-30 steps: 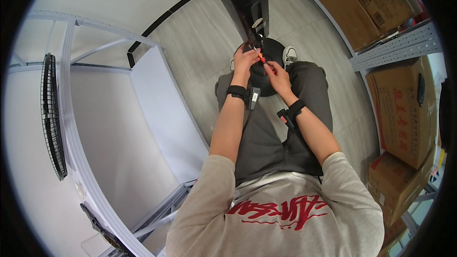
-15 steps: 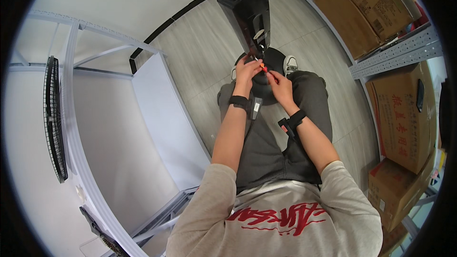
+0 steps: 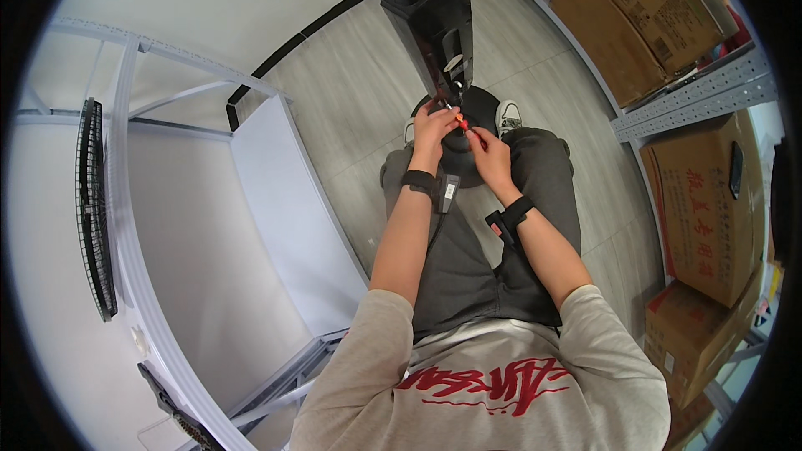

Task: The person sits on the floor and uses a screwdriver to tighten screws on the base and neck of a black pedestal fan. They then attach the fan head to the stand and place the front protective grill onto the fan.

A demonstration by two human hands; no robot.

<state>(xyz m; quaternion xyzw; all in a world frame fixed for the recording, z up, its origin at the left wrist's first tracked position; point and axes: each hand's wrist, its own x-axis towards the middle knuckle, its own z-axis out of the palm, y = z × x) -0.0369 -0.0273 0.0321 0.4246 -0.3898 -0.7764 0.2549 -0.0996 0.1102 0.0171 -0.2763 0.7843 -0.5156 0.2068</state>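
Observation:
My right hand is closed on the handle of a small red and orange screwdriver. Its front end points up and left, at the lower end of a black upright column, which looks like the stand of a floor fan. My left hand is closed by the column's foot, fingertips against the front of the screwdriver. What the tip meets is too small to make out. Beneath both hands lies the stand's round black base, between my shoes. A wide black strap is on each wrist.
Left of me stands a white metal rack with a pale panel. A round black wire grille leans by it. Shelving with cardboard boxes lines my right side; a dark phone-like object is on one box.
My right hand has shifted very slightly down and left at the screwdriver's handle. My left hand and the column stay almost where they were.

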